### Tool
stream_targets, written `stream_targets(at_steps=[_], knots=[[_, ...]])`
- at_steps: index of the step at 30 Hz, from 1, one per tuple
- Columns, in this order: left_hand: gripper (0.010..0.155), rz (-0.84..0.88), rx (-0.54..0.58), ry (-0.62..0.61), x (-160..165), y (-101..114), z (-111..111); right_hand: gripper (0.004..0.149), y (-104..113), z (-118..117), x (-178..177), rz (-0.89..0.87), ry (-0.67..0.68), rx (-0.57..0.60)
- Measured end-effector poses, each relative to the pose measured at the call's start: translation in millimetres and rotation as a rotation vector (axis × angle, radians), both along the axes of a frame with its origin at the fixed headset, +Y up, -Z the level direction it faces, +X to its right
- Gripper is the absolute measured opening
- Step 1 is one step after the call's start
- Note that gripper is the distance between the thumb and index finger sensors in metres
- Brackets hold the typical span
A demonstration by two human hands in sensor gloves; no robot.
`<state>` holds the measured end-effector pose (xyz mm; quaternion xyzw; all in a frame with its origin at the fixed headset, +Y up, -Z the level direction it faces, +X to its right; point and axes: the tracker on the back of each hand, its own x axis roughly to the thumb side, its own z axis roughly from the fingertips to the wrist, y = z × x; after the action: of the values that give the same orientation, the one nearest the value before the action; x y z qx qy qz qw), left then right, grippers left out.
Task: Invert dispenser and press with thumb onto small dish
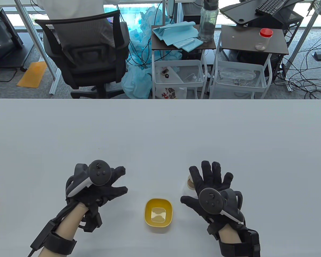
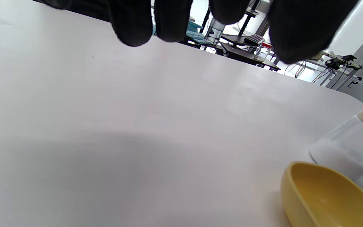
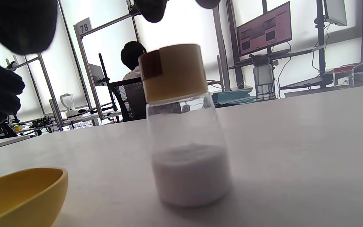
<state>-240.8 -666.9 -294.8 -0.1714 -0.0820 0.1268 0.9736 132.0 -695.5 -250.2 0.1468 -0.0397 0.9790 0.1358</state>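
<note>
The dispenser (image 3: 184,126) is a clear glass jar with a tan cap and white powder in its lower part. It stands upright on the table, mostly hidden under my right hand in the table view (image 1: 188,184). A small yellow dish (image 1: 158,212) sits between my hands; its rim shows in the left wrist view (image 2: 326,195) and the right wrist view (image 3: 20,195). My right hand (image 1: 203,184) hovers over the dispenser with fingers spread, not touching it. My left hand (image 1: 109,184) is open and empty, left of the dish.
The white table (image 1: 160,133) stretches far beyond the hands. Behind its far edge stand an office chair (image 1: 88,56), two small carts (image 1: 216,67) with a water bottle (image 1: 208,22) and a red-lidded jar (image 1: 264,39).
</note>
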Motion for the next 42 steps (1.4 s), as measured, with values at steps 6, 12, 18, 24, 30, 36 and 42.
stream_targets(at_steps=[6, 12, 18, 24, 30, 36, 42], knots=[[0.086, 0.036, 0.059, 0.036, -31.1, 0.0, 12.0, 0.099, -0.2, -0.5, 2.4, 0.001, -0.019, 0.011], [0.089, -0.031, 0.13, 0.097, -51.2, -10.7, 15.5, 0.1, -1.4, -0.3, 5.0, 0.006, -0.051, 0.025], [0.089, -0.118, 0.116, 0.128, -58.9, -34.7, 12.6, 0.101, -1.0, -0.5, 6.3, 0.011, -0.077, 0.044], [0.089, -0.179, 0.099, 0.133, -60.4, -55.0, 11.3, 0.102, -5.2, -2.7, 5.1, 0.017, -0.084, 0.036], [0.089, -0.181, 0.058, 0.099, -55.7, -64.3, 11.6, 0.104, -12.5, -8.4, 8.4, 0.011, -0.113, 0.002], [0.089, -0.151, 0.066, 0.086, -55.2, -61.5, 14.0, 0.108, -27.0, -19.8, 18.3, -0.04, -0.166, -0.064], [0.089, -0.139, 0.072, 0.078, -54.6, -60.9, 14.9, 0.114, -44.8, -27.7, 22.0, -0.138, -0.198, -0.142]])
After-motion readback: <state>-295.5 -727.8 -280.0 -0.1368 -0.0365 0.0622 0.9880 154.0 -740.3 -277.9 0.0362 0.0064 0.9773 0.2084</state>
